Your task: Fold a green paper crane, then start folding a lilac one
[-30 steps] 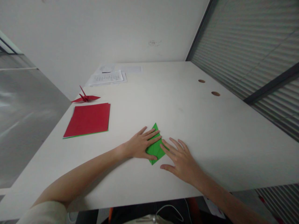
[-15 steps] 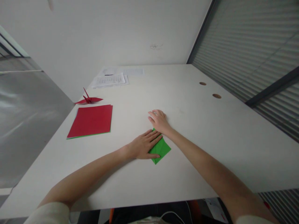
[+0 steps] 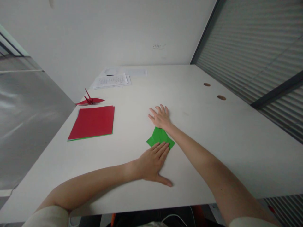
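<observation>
Left hand (image 3: 153,162) flat on folded green paper (image 3: 159,136).

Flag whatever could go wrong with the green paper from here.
The left hand lies over the near part of the green paper, so a skewed edge there could go unseen. The right hand sits at its far tip; if the two hands pull apart, the sheet might slip or crease off line.

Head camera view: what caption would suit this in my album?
Two hands over folded green paper, with a red paper crane and red sheets at the left.
</observation>
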The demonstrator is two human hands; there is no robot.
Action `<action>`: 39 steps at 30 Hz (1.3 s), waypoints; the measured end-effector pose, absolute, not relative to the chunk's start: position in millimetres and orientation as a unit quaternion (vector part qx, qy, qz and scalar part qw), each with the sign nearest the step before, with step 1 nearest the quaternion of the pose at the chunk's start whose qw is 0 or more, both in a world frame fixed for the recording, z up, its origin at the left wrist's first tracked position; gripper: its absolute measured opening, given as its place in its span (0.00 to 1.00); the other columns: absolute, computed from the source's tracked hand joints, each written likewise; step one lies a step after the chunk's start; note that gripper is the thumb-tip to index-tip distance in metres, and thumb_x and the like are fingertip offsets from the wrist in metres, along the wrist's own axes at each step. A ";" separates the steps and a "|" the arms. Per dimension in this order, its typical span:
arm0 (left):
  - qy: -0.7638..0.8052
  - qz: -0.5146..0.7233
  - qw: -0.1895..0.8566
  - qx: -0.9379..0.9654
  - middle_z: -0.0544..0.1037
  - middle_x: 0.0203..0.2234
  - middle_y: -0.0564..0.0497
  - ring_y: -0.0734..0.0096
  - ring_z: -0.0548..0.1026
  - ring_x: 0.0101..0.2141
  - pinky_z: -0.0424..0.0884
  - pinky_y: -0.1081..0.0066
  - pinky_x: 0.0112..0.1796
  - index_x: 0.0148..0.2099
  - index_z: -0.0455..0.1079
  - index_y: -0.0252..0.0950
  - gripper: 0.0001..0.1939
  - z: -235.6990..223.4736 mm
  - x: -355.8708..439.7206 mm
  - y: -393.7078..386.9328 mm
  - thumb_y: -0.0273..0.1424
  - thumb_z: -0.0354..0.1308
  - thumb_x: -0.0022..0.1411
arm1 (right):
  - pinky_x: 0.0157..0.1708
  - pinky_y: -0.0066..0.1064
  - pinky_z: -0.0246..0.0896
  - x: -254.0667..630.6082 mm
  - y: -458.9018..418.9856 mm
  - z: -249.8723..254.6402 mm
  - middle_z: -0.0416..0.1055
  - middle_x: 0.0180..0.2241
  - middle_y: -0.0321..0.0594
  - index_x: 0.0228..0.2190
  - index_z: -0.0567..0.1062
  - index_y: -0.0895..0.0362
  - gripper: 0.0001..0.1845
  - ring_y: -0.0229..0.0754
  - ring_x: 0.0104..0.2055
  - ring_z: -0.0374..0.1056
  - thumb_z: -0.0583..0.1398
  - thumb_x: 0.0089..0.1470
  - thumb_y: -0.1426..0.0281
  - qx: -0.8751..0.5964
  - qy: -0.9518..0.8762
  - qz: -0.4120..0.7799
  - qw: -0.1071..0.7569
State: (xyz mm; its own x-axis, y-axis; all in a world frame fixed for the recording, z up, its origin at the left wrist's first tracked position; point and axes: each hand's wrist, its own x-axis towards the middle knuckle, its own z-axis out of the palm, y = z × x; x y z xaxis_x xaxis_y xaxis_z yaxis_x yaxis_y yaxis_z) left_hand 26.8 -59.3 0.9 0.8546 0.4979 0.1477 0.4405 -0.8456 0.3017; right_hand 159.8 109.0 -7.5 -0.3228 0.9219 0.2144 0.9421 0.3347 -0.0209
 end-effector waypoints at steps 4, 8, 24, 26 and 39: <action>0.239 0.115 0.118 0.957 0.50 0.65 0.23 0.43 0.49 0.66 0.49 0.51 0.63 0.68 0.45 0.18 0.59 4.3 26.4 -65.3 0.66 0.44 0.55 | 0.63 0.57 0.31 159.7 117.8 -9.2 0.57 0.62 0.49 0.62 0.61 0.49 0.33 0.61 0.67 0.41 0.40 0.64 0.49 -0.579 -0.809 -0.041 0.092; 0.170 0.133 0.094 0.972 0.55 0.65 0.29 0.43 0.55 0.64 0.54 0.51 0.62 0.68 0.48 0.27 0.50 13.5 30.8 -88.9 0.62 0.44 0.60 | 0.63 0.57 0.31 160.0 120.2 -11.5 0.57 0.62 0.49 0.62 0.60 0.49 0.35 0.62 0.68 0.40 0.40 0.63 0.47 -0.576 -0.811 -0.035 0.091; 0.358 0.150 0.034 0.921 0.63 0.60 0.27 0.40 0.58 0.63 0.60 0.48 0.59 0.62 0.60 0.21 0.45 9.8 29.1 -54.8 0.59 0.42 0.63 | 0.63 0.56 0.31 157.7 117.1 -11.3 0.58 0.60 0.49 0.62 0.61 0.50 0.34 0.61 0.67 0.41 0.40 0.63 0.48 -0.576 -0.810 -0.047 0.098; 0.353 0.145 0.028 0.924 0.63 0.59 0.23 0.36 0.58 0.62 0.58 0.46 0.59 0.60 0.61 0.18 0.50 0.3 29.5 -56.9 0.62 0.41 0.60 | 0.63 0.56 0.31 157.8 118.8 -11.8 0.58 0.61 0.49 0.62 0.60 0.49 0.35 0.62 0.67 0.41 0.40 0.62 0.47 -0.580 -0.808 -0.042 0.093; 0.369 0.204 0.061 0.905 0.76 0.40 0.44 0.60 0.74 0.42 0.70 0.55 0.45 0.44 0.76 0.37 0.09 -0.5 23.9 -27.5 0.30 0.55 0.66 | 0.62 0.57 0.31 158.0 122.6 -14.3 0.56 0.62 0.50 0.63 0.59 0.50 0.35 0.62 0.67 0.41 0.43 0.62 0.47 -0.585 -0.807 -0.028 0.070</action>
